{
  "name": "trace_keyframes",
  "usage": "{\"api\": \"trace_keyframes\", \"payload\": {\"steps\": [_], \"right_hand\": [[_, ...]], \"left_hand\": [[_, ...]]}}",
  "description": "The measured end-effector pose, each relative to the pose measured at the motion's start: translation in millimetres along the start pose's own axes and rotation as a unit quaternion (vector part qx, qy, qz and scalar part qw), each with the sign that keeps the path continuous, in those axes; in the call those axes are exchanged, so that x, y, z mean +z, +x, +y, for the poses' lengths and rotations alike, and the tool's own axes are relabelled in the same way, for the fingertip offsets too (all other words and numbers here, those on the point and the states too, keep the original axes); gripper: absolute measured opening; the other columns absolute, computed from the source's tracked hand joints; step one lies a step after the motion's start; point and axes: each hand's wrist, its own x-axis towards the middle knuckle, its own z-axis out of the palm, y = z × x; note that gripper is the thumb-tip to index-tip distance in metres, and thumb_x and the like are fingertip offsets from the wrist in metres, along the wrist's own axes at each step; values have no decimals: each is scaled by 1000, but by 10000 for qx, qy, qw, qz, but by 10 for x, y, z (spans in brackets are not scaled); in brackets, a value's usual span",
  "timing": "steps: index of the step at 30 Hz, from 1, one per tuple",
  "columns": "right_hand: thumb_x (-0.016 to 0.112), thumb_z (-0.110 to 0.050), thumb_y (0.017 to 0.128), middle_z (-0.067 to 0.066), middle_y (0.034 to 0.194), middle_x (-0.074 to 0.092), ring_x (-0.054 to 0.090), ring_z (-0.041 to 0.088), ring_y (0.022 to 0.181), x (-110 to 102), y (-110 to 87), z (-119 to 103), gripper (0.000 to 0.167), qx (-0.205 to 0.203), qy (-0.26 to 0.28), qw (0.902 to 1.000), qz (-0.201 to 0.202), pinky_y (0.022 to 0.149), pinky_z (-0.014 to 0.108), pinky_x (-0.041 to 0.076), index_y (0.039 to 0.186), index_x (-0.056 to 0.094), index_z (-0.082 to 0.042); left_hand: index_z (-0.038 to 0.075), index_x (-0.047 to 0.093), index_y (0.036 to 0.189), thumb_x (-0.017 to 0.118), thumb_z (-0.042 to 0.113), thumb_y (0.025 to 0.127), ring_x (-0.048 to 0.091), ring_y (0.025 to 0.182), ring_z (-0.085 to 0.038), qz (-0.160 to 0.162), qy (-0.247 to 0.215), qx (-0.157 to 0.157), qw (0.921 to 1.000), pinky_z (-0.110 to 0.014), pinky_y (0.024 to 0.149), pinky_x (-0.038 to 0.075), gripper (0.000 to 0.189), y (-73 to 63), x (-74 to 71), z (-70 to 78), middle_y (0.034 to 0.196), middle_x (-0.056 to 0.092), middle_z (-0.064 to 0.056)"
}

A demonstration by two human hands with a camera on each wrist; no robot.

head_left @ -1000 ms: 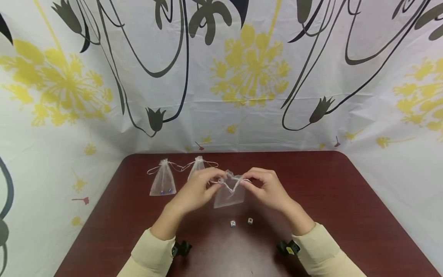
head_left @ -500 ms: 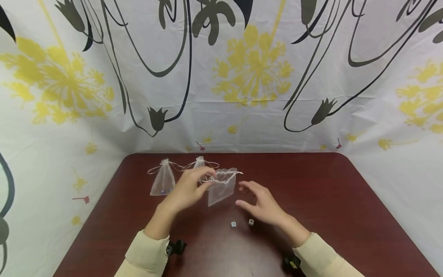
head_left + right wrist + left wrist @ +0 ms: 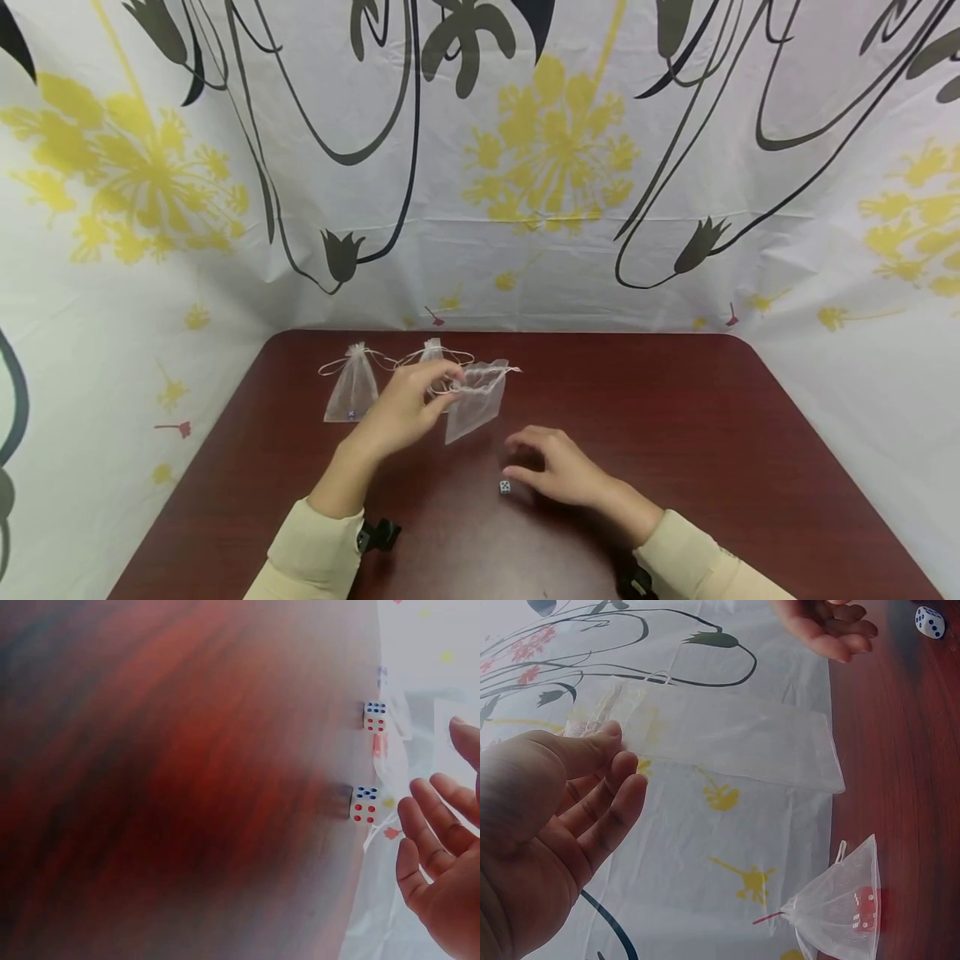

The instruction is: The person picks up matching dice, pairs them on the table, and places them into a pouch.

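Thumb and fingers of my left hand point(image 3: 401, 408) pinch a sheer white drawstring bag point(image 3: 480, 404) near its mouth. In the left wrist view this bag point(image 3: 742, 739) stretches away from the fingertips with nothing visible inside. My right hand point(image 3: 558, 469) hovers low over the table, its fingers loosely bent and apart, holding nothing. Just beside its thumb lies a white die point(image 3: 505, 487). The right wrist view has two white dice, a farther die point(image 3: 375, 717) and a nearer die point(image 3: 364, 805), close to the right hand point(image 3: 446, 855). The head view hides one die behind that hand.
A tied sheer bag point(image 3: 349, 392) with a blue die lies at the back left of the dark red table point(image 3: 675, 400). Another tied bag point(image 3: 431, 352), partly behind the left hand, holds red dice point(image 3: 865, 909). A patterned cloth point(image 3: 450, 192) hangs behind.
My right hand has let go of the bag's mouth and come down toward the dice, covering one in the head view. My left hand has drawn the bag slightly left.
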Motion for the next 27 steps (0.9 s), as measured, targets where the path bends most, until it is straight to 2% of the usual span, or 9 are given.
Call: {"api": "trace_keyframes", "payload": {"steps": [7,14,20,27], "right_hand": [[82,-20,87,2,93,70,65,16,85,35,-5,20,24,-191,145,9994,-246,76,29,56,103,72,-5],[82,-21,87,0,95,70,65,14,86,53,-12,27,23,-162,183,9985,-495,75,30,57,103,72,-8],[83,-20,86,-1,95,69,65,13,86,72,-16,31,24,-176,103,9974,-686,76,29,56,104,72,-8],[85,-22,83,-3,93,68,63,10,85,104,-25,31,27,-219,-75,9967,-772,76,22,53,103,74,-8]], "left_hand": [[8,70,105,76,2,89,62,84,-12,6,-5,53,10000,-31,74,54,19,-3,4,-10,102,71,1],[5,69,103,76,0,89,66,90,-14,-15,-177,146,9997,-41,78,57,16,-3,22,-36,100,71,-1],[6,69,103,77,0,88,66,88,-13,46,-101,217,9997,-34,77,56,18,-13,20,-37,100,71,0],[6,70,104,76,0,88,64,86,-12,23,-68,137,9999,-30,75,54,18,-28,14,-40,99,71,1]]}}
